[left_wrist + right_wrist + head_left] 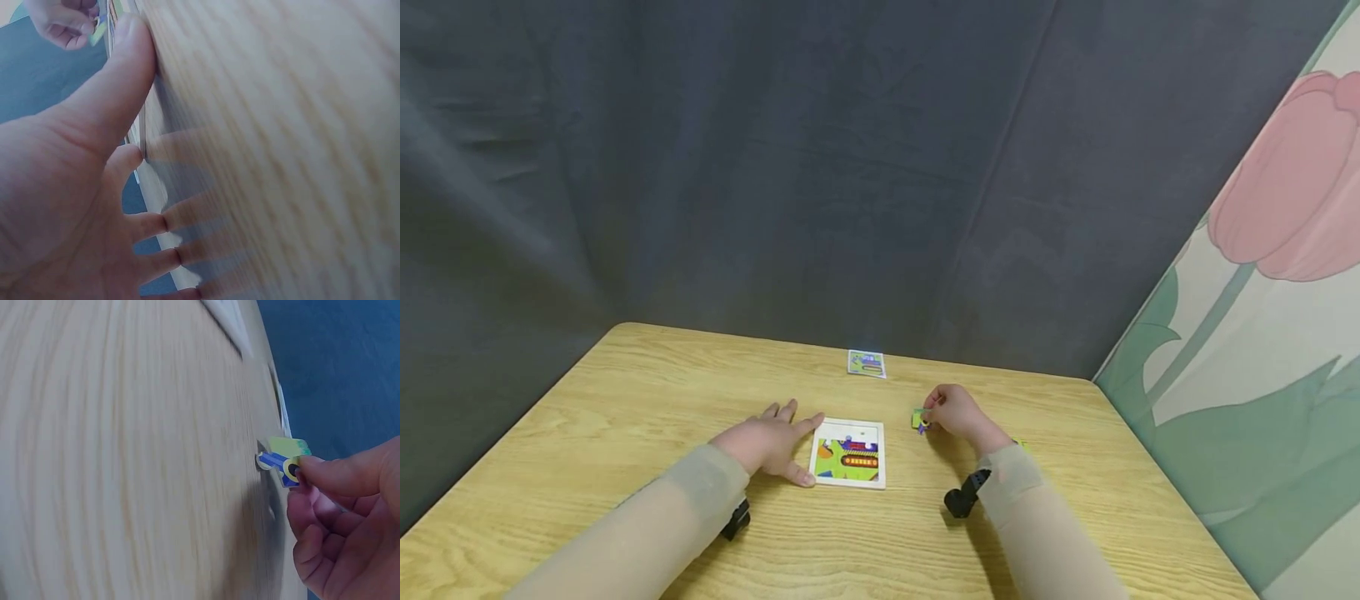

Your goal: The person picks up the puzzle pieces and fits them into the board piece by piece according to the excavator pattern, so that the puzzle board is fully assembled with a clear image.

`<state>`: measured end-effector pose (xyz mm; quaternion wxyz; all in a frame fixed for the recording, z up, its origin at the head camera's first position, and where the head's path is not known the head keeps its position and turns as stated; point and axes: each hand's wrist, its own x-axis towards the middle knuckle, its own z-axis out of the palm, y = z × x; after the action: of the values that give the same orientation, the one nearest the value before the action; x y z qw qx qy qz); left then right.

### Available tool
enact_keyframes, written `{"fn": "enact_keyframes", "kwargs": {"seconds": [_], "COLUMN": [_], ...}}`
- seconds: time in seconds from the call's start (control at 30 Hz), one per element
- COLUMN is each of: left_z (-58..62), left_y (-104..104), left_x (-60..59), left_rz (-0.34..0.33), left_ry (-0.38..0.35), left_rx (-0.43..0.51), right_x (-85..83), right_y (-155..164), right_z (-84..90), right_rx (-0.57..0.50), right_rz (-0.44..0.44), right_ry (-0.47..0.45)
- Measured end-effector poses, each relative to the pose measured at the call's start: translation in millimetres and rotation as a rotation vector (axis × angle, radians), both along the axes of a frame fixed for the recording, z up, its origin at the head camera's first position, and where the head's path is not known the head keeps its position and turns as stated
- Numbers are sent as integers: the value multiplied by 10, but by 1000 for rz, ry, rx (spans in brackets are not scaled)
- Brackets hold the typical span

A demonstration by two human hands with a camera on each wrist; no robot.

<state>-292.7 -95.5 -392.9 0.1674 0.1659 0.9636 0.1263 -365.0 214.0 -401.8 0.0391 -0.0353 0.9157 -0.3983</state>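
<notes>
A white-rimmed puzzle tray (847, 485) lies on the table, its lower part filled with green, purple and red picture pieces while the upper strip shows bare white. My left hand (769, 442) is spread flat at its left side, thumb and index finger at the rim. In the left wrist view the left thumb (115, 84) lies along the tray's edge, with the other fingertips on the wood. To the right of the tray, my right hand (953, 412) pinches a puzzle piece (284, 456), green with blue and yellow, between thumb and fingers, close over the table.
A small picture card (867, 363) with a similar design lies behind the tray, near the table's back edge. Another green bit (1019, 443) peeks out beside the right sleeve. Dark cloth (820, 183) hangs behind the wooden table (700, 375), and a flower-patterned panel (1262, 333) stands at the right.
</notes>
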Motion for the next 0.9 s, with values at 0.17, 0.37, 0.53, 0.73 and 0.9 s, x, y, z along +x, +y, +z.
{"fn": "enact_keyframes", "kwargs": {"seconds": [0.17, 0.37, 0.53, 0.73, 0.9], "left_z": [26, 32, 29, 51, 33], "left_y": [9, 12, 5, 1, 6], "left_x": [31, 35, 8, 18, 14], "left_rz": [1, -3, -16, -13, -19], "left_ry": [-2, -9, -2, -9, -5], "left_rx": [8, 12, 7, -6, -16], "right_x": [9, 69, 112, 157, 191], "right_y": [-221, -543, -798, -1040, -1150], "right_z": [20, 93, 76, 20, -22], "right_rx": [-116, -204, -207, -200, -188], "right_rz": [-11, 13, 89, 170, 204], "right_ry": [-15, -42, -52, -67, -71]}}
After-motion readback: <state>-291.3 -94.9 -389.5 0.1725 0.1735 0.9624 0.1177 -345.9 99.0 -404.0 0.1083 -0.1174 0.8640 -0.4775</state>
